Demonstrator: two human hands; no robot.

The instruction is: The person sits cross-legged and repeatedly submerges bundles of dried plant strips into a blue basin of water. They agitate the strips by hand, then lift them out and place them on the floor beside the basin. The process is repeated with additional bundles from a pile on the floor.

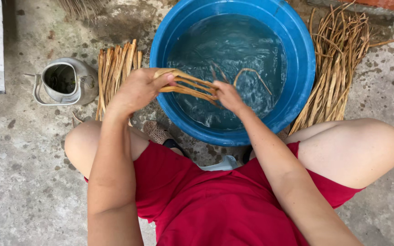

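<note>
Head view: person squats on a concrete floor [23, 182] over a blue basin [302, 59] filled with water. Left hand [135, 91] is closed around the looped end of a small bundle of tan plant strips [190, 86], fingers wrapped tight at the basin's left rim. Right hand [226, 94] pinches the other end of the same bundle, fingers narrow, just above the water surface. One strip arches out of the water on the far side of the right hand.

Handling estimate: strips look light, long and pliable when wet, probably slick; likely to split if bent sharply. Best grip seems at the gathered ends, as held.

Surroundings: flat dry strip bundle [115, 68] lies left of the basin; larger loose pile [338, 64] right. Metal kettle [64, 82], lid off, stands far left.
</note>
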